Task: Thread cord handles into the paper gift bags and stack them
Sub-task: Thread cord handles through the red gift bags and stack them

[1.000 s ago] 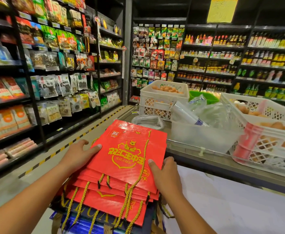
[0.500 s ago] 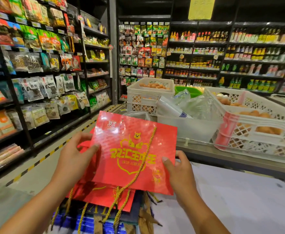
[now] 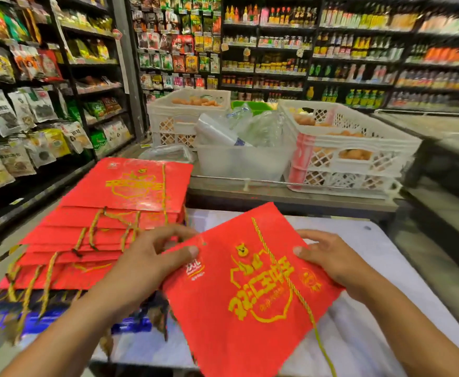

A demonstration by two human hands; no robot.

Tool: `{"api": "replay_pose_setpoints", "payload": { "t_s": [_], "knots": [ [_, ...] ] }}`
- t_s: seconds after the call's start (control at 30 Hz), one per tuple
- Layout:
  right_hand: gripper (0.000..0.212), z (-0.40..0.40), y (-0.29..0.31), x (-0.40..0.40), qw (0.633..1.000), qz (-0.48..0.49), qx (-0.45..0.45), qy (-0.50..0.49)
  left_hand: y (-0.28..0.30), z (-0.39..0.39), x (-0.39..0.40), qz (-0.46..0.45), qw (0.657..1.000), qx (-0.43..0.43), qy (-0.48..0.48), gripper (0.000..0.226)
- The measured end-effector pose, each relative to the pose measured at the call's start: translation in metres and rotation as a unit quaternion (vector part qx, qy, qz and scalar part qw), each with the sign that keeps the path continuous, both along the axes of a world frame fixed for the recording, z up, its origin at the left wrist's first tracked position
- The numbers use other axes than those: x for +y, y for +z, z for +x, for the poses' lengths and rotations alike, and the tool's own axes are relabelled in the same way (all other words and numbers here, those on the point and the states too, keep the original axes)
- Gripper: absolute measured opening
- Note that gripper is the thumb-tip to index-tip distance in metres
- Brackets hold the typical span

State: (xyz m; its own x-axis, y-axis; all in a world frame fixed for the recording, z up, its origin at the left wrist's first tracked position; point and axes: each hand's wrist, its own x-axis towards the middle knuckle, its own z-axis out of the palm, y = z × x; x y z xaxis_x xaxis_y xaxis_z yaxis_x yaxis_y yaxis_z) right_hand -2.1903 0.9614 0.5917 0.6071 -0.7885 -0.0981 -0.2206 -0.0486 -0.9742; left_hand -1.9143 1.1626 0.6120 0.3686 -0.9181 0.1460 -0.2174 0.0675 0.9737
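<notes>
I hold one flat red gift bag (image 3: 239,303) with gold print between both hands, above the white surface (image 3: 364,333) in front of me. My left hand (image 3: 152,257) pinches its left corner and my right hand (image 3: 329,257) grips its right edge. A gold cord (image 3: 285,270) runs diagonally across the bag's face and dangles off its near edge. To the left lies a stack of red bags (image 3: 108,224) with gold cord handles hanging toward me, resting on dark and blue bags (image 3: 67,319).
White plastic crates of eggs (image 3: 358,148) and a clear tub with plastic bags (image 3: 239,156) stand on the counter behind. Shelves of packaged snacks (image 3: 32,110) line the aisle at left, bottles at the back.
The bag I held over the stack has swung right and down, away from the stack, over the white surface. The view has shifted to the right with it.
</notes>
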Motion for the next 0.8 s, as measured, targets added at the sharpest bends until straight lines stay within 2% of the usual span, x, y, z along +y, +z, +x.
{"api": "replay_pose_setpoints", "payload": {
  "t_s": [0.1,0.17,0.23,0.33,0.4,0.47,0.5,0.53,0.63,0.67,0.77,0.8],
  "knots": [
    [0.026,-0.022,-0.02,-0.024,0.989,-0.106,0.101,-0.028,-0.033,-0.028,-0.009,0.037,0.999,0.02,-0.019,0.016],
    [0.029,-0.035,-0.037,-0.035,0.946,-0.238,0.215,-0.036,-0.059,-0.044,-0.016,0.044,0.999,0.032,0.004,0.018],
    [0.036,-0.046,-0.05,-0.033,0.912,-0.309,0.267,-0.036,-0.085,-0.055,-0.021,0.04,0.999,0.019,0.032,0.02],
    [0.021,-0.069,-0.063,-0.011,0.909,-0.329,0.255,-0.015,-0.106,-0.069,-0.027,0.033,0.996,0.012,0.084,0.023],
    [0.006,-0.086,-0.064,0.008,0.903,-0.32,0.286,0.002,-0.108,-0.076,-0.026,0.041,0.993,-0.004,0.112,0.027],
    [0.017,-0.102,-0.062,0.029,0.904,-0.303,0.3,0.028,-0.111,-0.079,-0.024,0.05,0.992,-0.035,0.11,0.029],
    [0.017,-0.109,-0.06,0.039,0.905,-0.291,0.309,0.04,-0.112,-0.081,-0.023,0.051,0.993,-0.045,0.101,0.029],
    [0.005,-0.117,-0.061,0.047,0.901,-0.294,0.313,0.058,-0.113,-0.082,-0.022,0.051,0.993,-0.051,0.094,0.028],
    [0.046,-0.132,-0.064,0.065,0.885,-0.334,0.301,0.123,-0.114,-0.085,-0.019,0.058,0.992,-0.07,0.087,0.025],
    [0.046,-0.132,-0.065,0.068,0.882,-0.34,0.295,0.137,-0.114,-0.086,-0.019,0.057,0.992,-0.072,0.084,0.026],
    [0.018,-0.126,-0.066,0.072,0.882,-0.343,0.278,0.165,-0.116,-0.085,-0.021,0.057,0.993,-0.055,0.083,0.029],
    [0.015,-0.124,-0.068,0.07,0.879,-0.347,0.277,0.17,-0.118,-0.084,-0.022,0.059,0.994,-0.042,0.086,0.029]
  ]
}}
